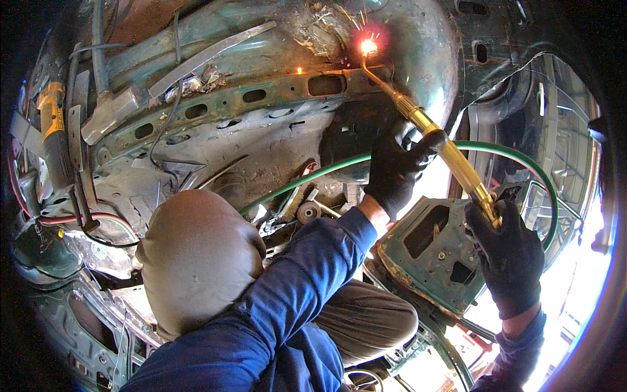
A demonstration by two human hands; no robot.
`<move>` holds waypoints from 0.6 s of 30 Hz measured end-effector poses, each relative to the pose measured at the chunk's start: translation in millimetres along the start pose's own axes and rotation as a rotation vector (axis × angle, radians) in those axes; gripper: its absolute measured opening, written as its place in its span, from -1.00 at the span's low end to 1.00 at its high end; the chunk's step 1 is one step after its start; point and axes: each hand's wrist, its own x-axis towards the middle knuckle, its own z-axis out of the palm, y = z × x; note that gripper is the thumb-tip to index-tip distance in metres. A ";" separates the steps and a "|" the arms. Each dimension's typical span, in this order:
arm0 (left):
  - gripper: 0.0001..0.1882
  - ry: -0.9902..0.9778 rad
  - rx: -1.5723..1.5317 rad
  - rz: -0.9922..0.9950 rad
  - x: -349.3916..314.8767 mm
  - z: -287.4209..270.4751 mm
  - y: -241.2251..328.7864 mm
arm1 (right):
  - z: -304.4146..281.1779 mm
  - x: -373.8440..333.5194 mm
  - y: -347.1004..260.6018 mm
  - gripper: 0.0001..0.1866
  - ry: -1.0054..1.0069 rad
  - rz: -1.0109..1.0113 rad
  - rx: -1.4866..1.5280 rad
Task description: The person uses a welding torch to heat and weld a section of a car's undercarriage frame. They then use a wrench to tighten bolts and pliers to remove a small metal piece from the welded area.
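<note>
Both my hands, in black gloves, are on a long brass gas torch (452,155). My left hand (393,163) steadies its front part, with thumb and fingers closed about the barrel. Farther back, my right hand (511,256) grips the rear end. From there the torch slants up and left to a thin bent nozzle. At its tip a bright red-orange glow (368,47) throws sparks against a rounded, worn green metal panel (421,55). Just below the glow runs a rusty metal rail with oval holes (253,96); a small orange spot shines on it.
A hammer (112,112), a flat metal strip (212,57) and a yellow-and-black power tool (52,114) lie at the left. A green hose (547,173) loops behind the torch. My knees (199,261) are in front, with a cut green metal panel (424,251) to their right.
</note>
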 end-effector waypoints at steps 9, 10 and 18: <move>-0.40 0.127 0.147 0.253 -43.5 50.2 35.0 | 30.9 -66.4 -20.2 -0.60 0.181 0.354 0.965; -0.43 0.086 0.115 0.243 -51.0 58.4 45.0 | 41.4 -87.5 -23.8 -0.61 0.229 0.450 0.989; -0.44 -0.220 0.417 0.293 -121.1 90.9 96.3 | 34.9 -171.5 -91.2 -0.14 0.486 0.709 1.255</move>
